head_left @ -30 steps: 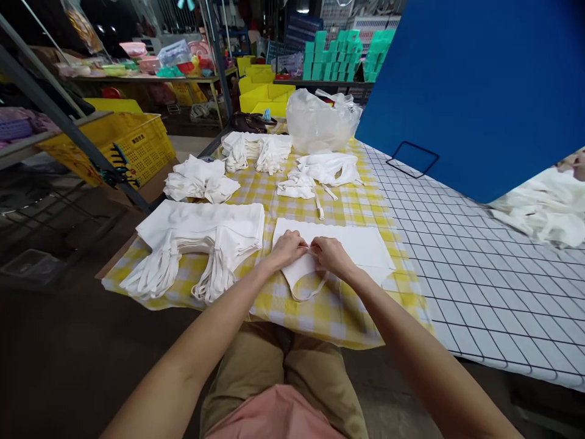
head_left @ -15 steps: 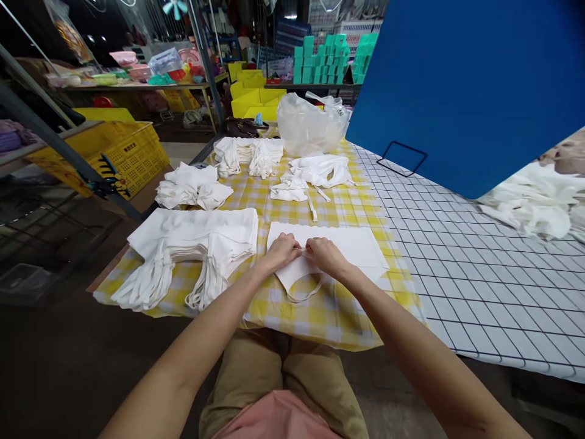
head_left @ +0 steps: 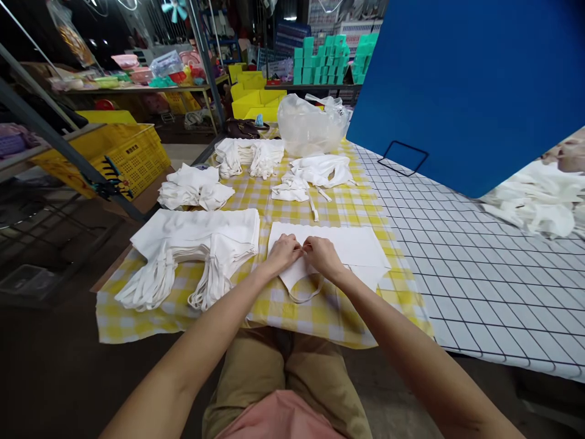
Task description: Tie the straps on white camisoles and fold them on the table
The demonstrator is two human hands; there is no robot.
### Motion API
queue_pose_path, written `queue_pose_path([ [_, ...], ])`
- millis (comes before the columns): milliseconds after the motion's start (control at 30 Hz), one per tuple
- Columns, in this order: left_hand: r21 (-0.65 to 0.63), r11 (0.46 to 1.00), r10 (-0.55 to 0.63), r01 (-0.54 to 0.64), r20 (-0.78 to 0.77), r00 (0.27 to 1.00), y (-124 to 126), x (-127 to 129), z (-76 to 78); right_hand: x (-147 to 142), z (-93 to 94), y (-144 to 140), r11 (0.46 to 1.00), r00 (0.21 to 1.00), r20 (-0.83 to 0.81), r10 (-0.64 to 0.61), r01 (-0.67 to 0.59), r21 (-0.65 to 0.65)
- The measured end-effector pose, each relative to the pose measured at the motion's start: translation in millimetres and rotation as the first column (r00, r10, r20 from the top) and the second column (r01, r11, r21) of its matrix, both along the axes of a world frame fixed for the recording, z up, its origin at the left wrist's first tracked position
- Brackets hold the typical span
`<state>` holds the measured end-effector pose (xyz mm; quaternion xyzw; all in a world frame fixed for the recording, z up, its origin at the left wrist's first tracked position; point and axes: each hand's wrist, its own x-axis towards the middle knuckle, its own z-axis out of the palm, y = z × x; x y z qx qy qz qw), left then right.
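A flat white cloth bag (head_left: 351, 245) lies on the yellow checked tablecloth (head_left: 320, 311) right in front of me. My left hand (head_left: 284, 253) and my right hand (head_left: 322, 255) sit side by side on its near left part, fingers pinching the fabric where they meet. One bag handle loops out below my hands toward the table edge. To the left lies a stack of folded white bags (head_left: 196, 238) with handles hanging toward me.
Further back are loose white bag piles (head_left: 194, 186), (head_left: 249, 155), (head_left: 311, 174) and a clear plastic sack (head_left: 311, 122). A blue board (head_left: 457, 79) stands on a white grid surface (head_left: 479, 274) to the right. A yellow crate (head_left: 123, 149) sits left.
My hands stay pinched on the same spot of the bag. Only the camera has shifted a little.
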<state>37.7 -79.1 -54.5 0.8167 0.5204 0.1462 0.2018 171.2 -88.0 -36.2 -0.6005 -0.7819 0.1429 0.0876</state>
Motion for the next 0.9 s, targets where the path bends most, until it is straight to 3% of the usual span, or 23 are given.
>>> queue_pose_path([
  [100,-0.003,0.999,-0.043,0.043,0.0,0.999,-5,-6,2.3,6,1.8,-17,0.988,0.94,-0.31,-0.141,0.113,-0.104],
  [200,-0.003,0.991,-0.131,0.131,0.011,0.991,-13,-16,4.4,12,6.7,-44,0.957,0.644,-0.711,-0.283,0.138,-0.255],
  [267,0.002,0.983,-0.184,0.184,0.005,0.983,-19,-22,4.8,14,10.3,-67,0.945,0.461,-0.826,-0.325,0.125,-0.302],
  [367,-0.004,0.974,-0.226,0.226,0.001,0.974,-25,-28,4.1,12,12.5,-104,0.89,0.226,-0.861,-0.455,0.12,-0.439],
  [467,-0.057,0.97,-0.236,0.235,-0.002,0.972,-29,-31,4.4,5,10.2,-140,0.746,0.002,-0.747,-0.665,0.057,-0.664],
  [533,-0.112,0.967,-0.233,0.231,-0.012,0.972,-31,-32,5.9,-1,7.7,-159,0.644,-0.106,-0.639,-0.762,-0.022,-0.765],
  [600,-0.162,0.962,-0.225,0.219,-0.023,0.974,-33,-32,7.6,-8,5.3,-173,0.593,-0.191,-0.572,-0.798,-0.076,-0.802],
  [667,-0.202,0.957,-0.218,0.206,-0.037,0.975,-34,-32,8.1,-14,3.1,-180,0.581,-0.26,-0.543,-0.798,-0.093,-0.809],
  [767,-0.226,0.955,-0.212,0.195,-0.051,0.976,-36,-33,6.4,-21,0.2,-183,0.598,-0.316,-0.545,-0.776,-0.096,-0.796],
  [900,-0.209,0.957,-0.209,0.199,-0.026,0.978,-37,-35,6.4,-25,-3.4,-193,0.632,-0.323,-0.576,-0.751,-0.102,-0.768],
])
